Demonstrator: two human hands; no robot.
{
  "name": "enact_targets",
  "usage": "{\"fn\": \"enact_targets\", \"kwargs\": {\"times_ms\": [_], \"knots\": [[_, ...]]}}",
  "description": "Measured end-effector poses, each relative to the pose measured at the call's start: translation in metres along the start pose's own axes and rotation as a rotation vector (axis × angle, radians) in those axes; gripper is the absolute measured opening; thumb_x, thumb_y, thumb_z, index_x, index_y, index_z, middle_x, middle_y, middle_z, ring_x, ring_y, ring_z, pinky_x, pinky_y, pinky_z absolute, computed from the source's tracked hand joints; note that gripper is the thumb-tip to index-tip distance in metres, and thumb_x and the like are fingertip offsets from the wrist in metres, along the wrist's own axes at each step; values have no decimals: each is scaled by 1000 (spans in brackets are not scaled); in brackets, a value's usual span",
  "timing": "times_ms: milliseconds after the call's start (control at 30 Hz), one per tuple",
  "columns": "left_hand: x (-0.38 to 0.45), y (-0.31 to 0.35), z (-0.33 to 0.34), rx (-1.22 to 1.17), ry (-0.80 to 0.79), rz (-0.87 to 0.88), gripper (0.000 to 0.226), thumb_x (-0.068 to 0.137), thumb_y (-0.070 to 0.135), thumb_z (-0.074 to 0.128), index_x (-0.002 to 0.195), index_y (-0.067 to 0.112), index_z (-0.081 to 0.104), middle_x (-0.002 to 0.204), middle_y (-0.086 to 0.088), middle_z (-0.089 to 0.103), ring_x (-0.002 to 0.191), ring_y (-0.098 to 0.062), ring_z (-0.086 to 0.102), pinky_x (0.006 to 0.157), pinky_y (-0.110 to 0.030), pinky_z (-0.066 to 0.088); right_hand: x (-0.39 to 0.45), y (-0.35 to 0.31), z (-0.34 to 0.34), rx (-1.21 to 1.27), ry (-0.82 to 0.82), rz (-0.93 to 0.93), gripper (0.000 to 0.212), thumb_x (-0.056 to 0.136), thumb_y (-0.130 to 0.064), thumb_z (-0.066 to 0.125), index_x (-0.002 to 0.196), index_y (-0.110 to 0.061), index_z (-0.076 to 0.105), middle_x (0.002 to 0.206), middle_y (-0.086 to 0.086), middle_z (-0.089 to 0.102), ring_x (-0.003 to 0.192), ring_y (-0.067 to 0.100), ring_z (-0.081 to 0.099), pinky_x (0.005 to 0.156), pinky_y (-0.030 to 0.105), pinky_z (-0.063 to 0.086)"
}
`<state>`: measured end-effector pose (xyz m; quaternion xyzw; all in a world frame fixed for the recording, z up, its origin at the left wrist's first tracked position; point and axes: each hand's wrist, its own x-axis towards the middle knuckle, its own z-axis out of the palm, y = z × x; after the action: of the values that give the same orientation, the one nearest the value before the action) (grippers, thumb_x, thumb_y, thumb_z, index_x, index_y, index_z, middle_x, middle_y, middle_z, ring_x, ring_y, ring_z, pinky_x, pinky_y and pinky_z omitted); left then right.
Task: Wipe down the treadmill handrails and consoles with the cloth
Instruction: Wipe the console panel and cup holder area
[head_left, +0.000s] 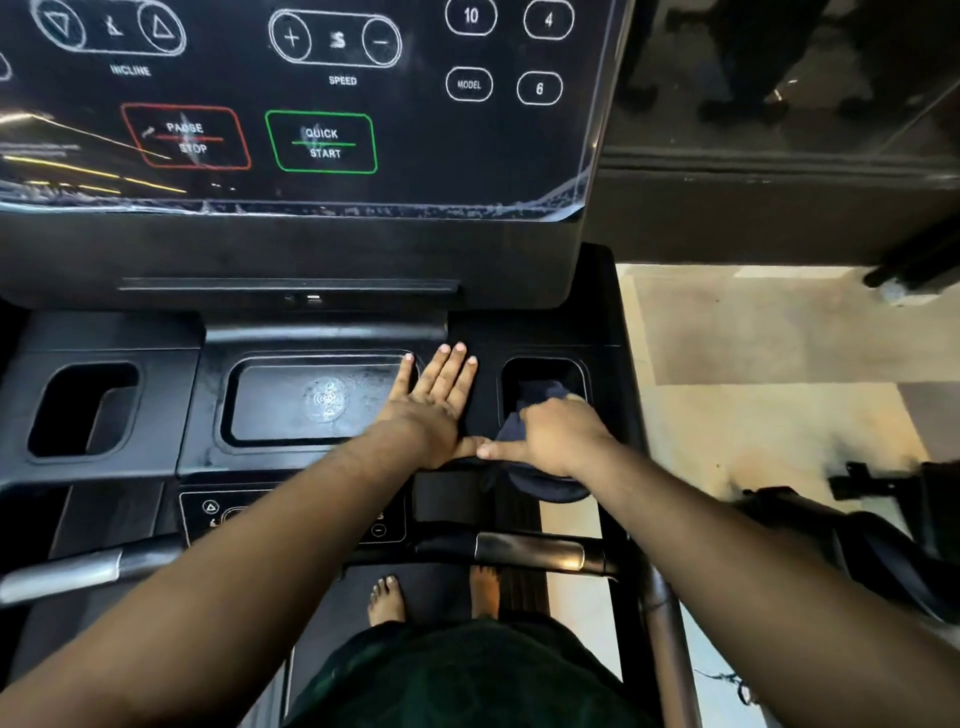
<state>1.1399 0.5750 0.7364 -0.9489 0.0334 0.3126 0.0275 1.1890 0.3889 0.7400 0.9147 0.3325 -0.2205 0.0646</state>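
Cloth (540, 395) in right cup holder (576, 371), right of tray (270, 410), below console (311, 104).

Head view: we look from the person's head, forward and steeply down.
Far: console (311, 104) fills our upper frame, close.
Near: both forearms reach out from our lower edge.
Right: floor (753, 364) shows past the treadmill.

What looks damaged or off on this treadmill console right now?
The screen film is frayed and peeling along the console's bottom edge and right corner. The centre tray carries a whitish smudge. The right hand holds the cloth in the right cup holder.
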Motion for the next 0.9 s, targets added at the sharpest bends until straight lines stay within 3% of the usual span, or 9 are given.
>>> {"fn": "enact_targets", "kwargs": {"times_ms": [67, 167, 333, 433, 533, 633, 767, 900], "knots": [[2, 0, -2, -2, -7, 4, 114, 84, 89, 21, 152, 15, -33, 158, -4, -42, 149, -23, -37, 121, -60, -17, -8, -1, 10, 148, 136, 1, 80, 82, -93, 33, 84, -18, 61, 80, 2, 63, 86, 28, 65, 74, 38, 38], [2, 0, -1, -7, -17, 9, 114, 85, 88, 23, 153, 15, -33, 160, -5, -41, 149, -23, -37, 120, -62, -16, -20, 6, 27, 191, 256, -45, 70, 79, -91, 42, 85, -22, 53, 89, 0, 67, 92, 27, 63, 85, 41, 40], [3, -3, 1, -29, 13, 15, 115, 85, 89, 24, 154, 16, -31, 162, -4, -39, 149, -21, -35, 120, -63, -16, -40, 36, 39, -194, 329, -146, 77, 71, -82, 61, 114, -19, 67, 106, 1, 69, 106, 25, 64, 109, 47, 38], [2, -3, 2, -34, 18, 21, 115, 85, 90, 22, 154, 16, -32, 161, -4, -40, 149, -21, -36, 120, -63, -16, -51, 47, 54, -292, 303, -58, 94, 77, -83, 52, 136, -10, 61, 137, 12, 61, 130, 30, 55, 119, 62, 24], [3, -4, 2, -31, 15, 18, 114, 85, 89, 22, 154, 16, -32, 161, -4, -41, 149, -21, -36, 120, -63, -16, -41, 56, 49, -78, 233, 51, 116, 73, -96, 28, 157, -17, 39, 169, 8, 25, 157, 25, 22, 124, 65, 8], [2, -2, 0, -32, -1, 21, 115, 85, 89, 23, 154, 16, -32, 160, -4, -41, 149, -21, -37, 120, -62, -16, -21, 55, 39, 98, 218, 120, 111, 77, -94, 20, 165, -26, 12, 173, -2, -6, 159, 17, -7, 126, 56, -2], [1, -1, -3, -34, -26, 7, 115, 85, 90, 23, 152, 16, -34, 159, -3, -43, 147, -21, -39, 120, -62, -16, -15, 53, 43, 230, 285, 248, 90, 91, -79, 20, 165, -30, 7, 173, -4, -8, 159, 16, -7, 125, 58, 11], [0, -2, -2, -26, -19, 7, 114, 85, 89, 22, 152, 17, -35, 159, -3, -44, 147, -21, -39, 120, -62, -16, -36, 48, 58, 415, 316, 417, 81, 102, -62, 38, 165, -25, 2, 173, 1, -5, 160, 21, -2, 125, 56, 19]]}}
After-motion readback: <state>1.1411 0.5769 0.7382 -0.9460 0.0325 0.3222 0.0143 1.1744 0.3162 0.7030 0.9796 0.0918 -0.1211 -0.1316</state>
